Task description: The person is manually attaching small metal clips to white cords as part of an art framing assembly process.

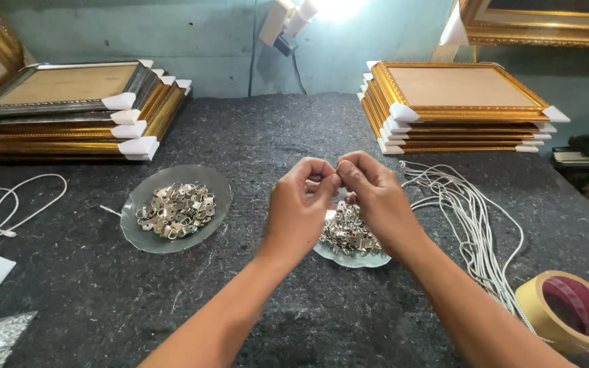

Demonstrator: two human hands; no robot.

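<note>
Your two forearms come in from the bottom edge and converge at the middle of the dark grey felt-covered worktop (260,143). Your left hand (299,208) and your right hand (371,197) are raised with knuckles up and meet at the fingertips. The fingers of both hands are curled closed and pinched together on something very small between them; it is too hidden to say what it is, or which way its long axis runs.

Directly under your hands, toward 6 o'clock from the pinch, sits a shallow clear glass dish (349,259) heaped with small silvery metal hanger clips (346,235). A second, larger clear glass dish (175,208) lies at 9 o'clock from your left hand, well apart, holding another pile of the same silvery clips (175,209). That makes two dishes; the clips are too many to count.

At 3 o'clock from your right hand lies a bundle of white cords (475,225), its long axis running from 11 o'clock to 5 o'clock. At 4 o'clock stands one roll of tan packing tape (567,310).

Two stacks of gilt picture frames with white corner guards sit at the far edge: one at 10 o'clock (69,116), one at 2 o'clock (455,105). A loose white cord (15,204) loops at the left edge.
</note>
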